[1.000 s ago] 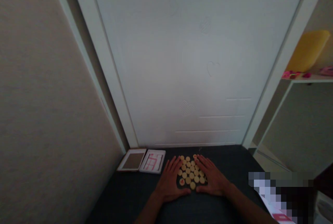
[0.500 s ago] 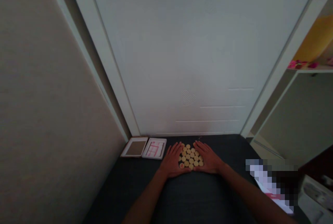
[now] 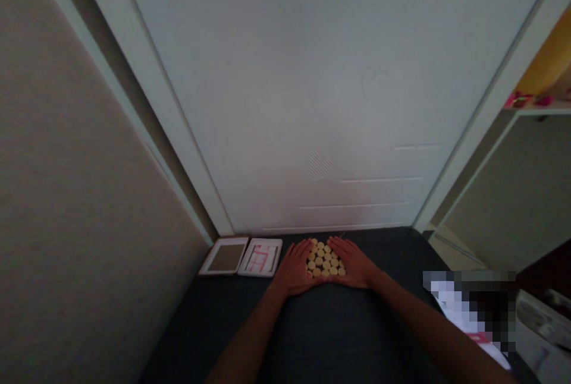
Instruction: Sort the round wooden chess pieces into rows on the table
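Several round pale wooden discs (image 3: 323, 260) lie packed together in a flat cluster on a dark cloth surface (image 3: 330, 336), close to a white door. My left hand (image 3: 295, 268) lies flat against the cluster's left side, fingers stretched out and touching the discs. On the right side my right hand (image 3: 354, 264) does the same, fingers straight and pressed to the discs. The two thumbs meet under the cluster's near edge. Neither hand holds a disc.
A white box tray (image 3: 224, 257) and its lid with red print (image 3: 261, 258) lie side by side to the left of my hands. A beige wall stands at left, a white door (image 3: 312, 104) ahead. White shelving (image 3: 530, 112) rises at right; a blurred patch covers the lower right.
My hands have slid farther from me toward the door and closer together, squeezing the discs into a tighter cluster. The camera has tilted, so the shelf shows less.
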Demonstrator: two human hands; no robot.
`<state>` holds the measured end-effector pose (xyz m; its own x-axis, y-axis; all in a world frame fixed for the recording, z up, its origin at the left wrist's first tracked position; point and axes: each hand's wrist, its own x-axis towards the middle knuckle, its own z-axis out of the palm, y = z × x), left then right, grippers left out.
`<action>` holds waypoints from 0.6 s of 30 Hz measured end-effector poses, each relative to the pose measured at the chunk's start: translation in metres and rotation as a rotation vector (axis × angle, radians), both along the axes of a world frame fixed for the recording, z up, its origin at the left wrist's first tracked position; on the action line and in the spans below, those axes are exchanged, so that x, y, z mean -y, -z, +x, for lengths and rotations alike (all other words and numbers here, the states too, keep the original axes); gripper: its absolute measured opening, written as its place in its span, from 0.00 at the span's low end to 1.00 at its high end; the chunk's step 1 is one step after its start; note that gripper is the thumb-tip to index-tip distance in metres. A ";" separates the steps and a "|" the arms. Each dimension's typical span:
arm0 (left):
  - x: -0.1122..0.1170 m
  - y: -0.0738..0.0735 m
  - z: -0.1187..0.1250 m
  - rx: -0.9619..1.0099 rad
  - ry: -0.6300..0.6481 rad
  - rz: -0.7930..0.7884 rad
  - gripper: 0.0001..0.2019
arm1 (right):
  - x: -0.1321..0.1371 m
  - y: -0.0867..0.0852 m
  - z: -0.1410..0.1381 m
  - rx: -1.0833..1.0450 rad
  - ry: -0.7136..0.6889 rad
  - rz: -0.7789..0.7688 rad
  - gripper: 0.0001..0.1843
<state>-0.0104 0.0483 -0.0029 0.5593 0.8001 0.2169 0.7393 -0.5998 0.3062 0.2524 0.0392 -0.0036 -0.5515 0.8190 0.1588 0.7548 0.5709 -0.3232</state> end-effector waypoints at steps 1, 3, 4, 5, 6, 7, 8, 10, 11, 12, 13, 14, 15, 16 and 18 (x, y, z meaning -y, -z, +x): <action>-0.001 0.000 0.000 -0.001 0.003 0.003 0.51 | -0.002 0.000 0.000 -0.003 -0.001 0.001 0.57; -0.001 -0.001 0.000 -0.003 0.012 0.008 0.50 | -0.004 0.001 0.000 -0.010 -0.006 0.007 0.56; 0.000 -0.001 0.000 -0.005 0.016 0.010 0.50 | -0.005 0.001 0.000 -0.014 -0.010 0.012 0.56; 0.000 -0.003 0.000 -0.007 0.018 0.013 0.50 | -0.005 0.001 0.000 -0.018 -0.014 0.018 0.56; 0.001 -0.004 0.000 -0.010 0.016 0.019 0.49 | -0.005 0.001 0.000 -0.021 -0.016 0.025 0.56; 0.002 -0.006 0.000 -0.013 0.012 0.028 0.49 | -0.004 0.001 0.000 -0.024 -0.018 0.032 0.56; 0.004 -0.008 0.001 -0.016 0.008 0.040 0.48 | -0.003 0.000 0.000 -0.027 -0.015 0.041 0.56; 0.007 -0.011 0.001 -0.017 0.002 0.073 0.47 | 0.000 -0.001 0.001 -0.035 0.004 0.064 0.56; 0.010 -0.013 0.000 -0.013 -0.001 0.091 0.47 | 0.003 -0.002 0.002 -0.040 0.019 0.078 0.55; 0.013 -0.014 0.000 -0.005 -0.004 0.108 0.45 | 0.006 -0.003 0.002 -0.047 0.038 0.094 0.54; 0.017 -0.015 -0.001 0.005 -0.009 0.121 0.43 | 0.009 -0.003 0.003 -0.054 0.056 0.109 0.52; 0.022 -0.015 -0.002 0.020 -0.018 0.132 0.41 | 0.013 -0.004 0.004 -0.062 0.071 0.125 0.50; 0.027 -0.015 -0.004 0.038 -0.032 0.142 0.38 | 0.018 -0.004 0.005 -0.068 0.078 0.137 0.49; 0.033 -0.014 -0.006 0.058 -0.050 0.153 0.34 | 0.024 -0.004 0.006 -0.073 0.079 0.146 0.47; 0.048 -0.012 -0.011 0.100 -0.086 0.176 0.28 | 0.037 -0.003 0.010 -0.079 0.060 0.153 0.45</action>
